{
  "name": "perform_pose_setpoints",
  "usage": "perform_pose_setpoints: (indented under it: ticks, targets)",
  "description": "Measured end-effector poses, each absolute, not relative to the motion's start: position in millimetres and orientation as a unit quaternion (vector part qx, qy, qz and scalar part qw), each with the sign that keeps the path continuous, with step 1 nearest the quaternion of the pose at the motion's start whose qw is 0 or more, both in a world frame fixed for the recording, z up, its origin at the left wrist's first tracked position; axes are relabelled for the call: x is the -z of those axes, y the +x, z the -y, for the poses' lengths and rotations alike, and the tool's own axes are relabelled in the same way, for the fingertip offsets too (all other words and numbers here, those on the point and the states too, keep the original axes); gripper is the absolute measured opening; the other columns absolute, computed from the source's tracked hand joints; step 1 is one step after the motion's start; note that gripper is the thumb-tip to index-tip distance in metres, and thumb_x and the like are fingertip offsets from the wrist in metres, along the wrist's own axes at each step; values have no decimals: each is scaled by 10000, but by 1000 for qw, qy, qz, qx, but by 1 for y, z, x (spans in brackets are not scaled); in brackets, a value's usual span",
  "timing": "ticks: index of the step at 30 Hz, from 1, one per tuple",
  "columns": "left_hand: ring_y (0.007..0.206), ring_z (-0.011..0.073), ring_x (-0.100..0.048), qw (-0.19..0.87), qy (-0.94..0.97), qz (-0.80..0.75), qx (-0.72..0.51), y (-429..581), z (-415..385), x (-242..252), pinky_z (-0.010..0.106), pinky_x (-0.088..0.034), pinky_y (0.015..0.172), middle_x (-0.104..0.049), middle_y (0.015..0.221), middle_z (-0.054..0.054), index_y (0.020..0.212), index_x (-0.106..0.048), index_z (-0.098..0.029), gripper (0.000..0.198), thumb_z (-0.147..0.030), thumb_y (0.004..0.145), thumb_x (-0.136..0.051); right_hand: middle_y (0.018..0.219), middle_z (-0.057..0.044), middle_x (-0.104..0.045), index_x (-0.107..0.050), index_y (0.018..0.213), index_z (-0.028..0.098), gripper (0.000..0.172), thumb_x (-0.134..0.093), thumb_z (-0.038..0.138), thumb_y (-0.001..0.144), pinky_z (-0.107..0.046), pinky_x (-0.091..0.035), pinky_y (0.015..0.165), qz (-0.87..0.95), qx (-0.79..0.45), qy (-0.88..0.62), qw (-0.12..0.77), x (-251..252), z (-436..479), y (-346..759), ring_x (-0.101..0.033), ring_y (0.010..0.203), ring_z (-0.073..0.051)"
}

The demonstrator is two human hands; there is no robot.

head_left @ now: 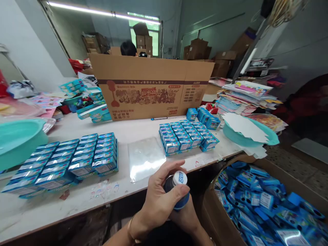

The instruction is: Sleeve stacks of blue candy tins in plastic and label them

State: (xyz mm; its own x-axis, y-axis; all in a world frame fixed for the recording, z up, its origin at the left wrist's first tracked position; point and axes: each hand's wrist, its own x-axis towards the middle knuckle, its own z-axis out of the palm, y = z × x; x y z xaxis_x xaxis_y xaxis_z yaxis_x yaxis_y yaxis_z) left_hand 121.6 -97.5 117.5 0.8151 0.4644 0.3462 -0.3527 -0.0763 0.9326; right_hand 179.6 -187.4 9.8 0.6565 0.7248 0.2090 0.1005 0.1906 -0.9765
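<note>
Near the table's front edge, my left hand (pixel 161 191) is closed around a small dark blue bottle (pixel 182 203), its thumb lying across the upper part. The round white top (pixel 180 177) carries blue lettering and faces up towards me. My right hand (pixel 189 217) is closed about the bottle's lower end from below; its fingers are mostly hidden. Beyond my hands, a clear plastic sheet (pixel 145 157) lies flat on the white table. Blocks of small blue boxes stand in rows, one group (pixel 69 160) to the left and another (pixel 187 136) to the right.
A deep carton (pixel 210 208) on the right holds many loose blue boxes (pixel 258 198). An upright brown carton (pixel 151 89) spans the table's back. Turquoise basins stand at left (pixel 23 140) and right (pixel 230 135), the right one under white card. Another person's head (pixel 128 48) shows behind the carton.
</note>
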Motion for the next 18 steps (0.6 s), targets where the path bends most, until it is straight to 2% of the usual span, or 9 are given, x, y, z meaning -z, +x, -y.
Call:
perform_pose_setpoints:
  ticks: [3,6,8,11,15,18]
  targets:
    - [872,144,-641,672,594,-59,-437,130,95,-126,213,-521,793,-678,939,40,1055,-761,-249,279,-336,793,-800,843,-32,-711,-638,940,192,288,-759,319,711,-303,-581,672,348,-192,-612,684,-3,188,183,-651,732,-193]
    - [904,147,-650,704,472,-111,-518,131,76,-131,228,-542,794,-690,960,43,1051,-750,-246,322,-449,802,-774,814,-52,-709,-634,893,186,307,-766,387,703,-317,-584,669,346,-156,-637,671,2,188,184,-665,750,-215]
    - [892,151,-659,731,410,-169,-519,124,55,-127,217,-552,748,-695,931,39,1023,-749,-224,417,-489,711,-831,831,-63,-707,-622,939,198,366,-763,425,688,-345,-590,677,328,-98,-647,682,-1,188,187,-673,784,-238]
    - [838,145,-664,736,341,-279,-514,105,20,-101,192,-544,682,-696,851,20,943,-747,-202,459,-460,589,-884,903,-60,-703,-574,1134,219,540,-765,431,676,-391,-595,743,356,1,-638,683,-20,192,201,-680,822,-249]
    - [760,134,-656,673,308,-410,-533,67,-23,-44,188,-531,622,-699,839,-3,807,-722,-200,326,-425,599,-833,1014,-67,-692,-536,1276,213,723,-831,377,636,-364,-571,856,508,55,-592,623,-63,202,232,-689,861,-233]
    - [719,180,-658,622,369,-455,-520,41,-38,-8,240,-526,552,-711,860,-7,749,-693,-219,352,-471,556,-845,999,-64,-697,-521,1322,222,715,-822,367,689,-357,-566,844,561,98,-543,617,-99,205,251,-687,859,-233]
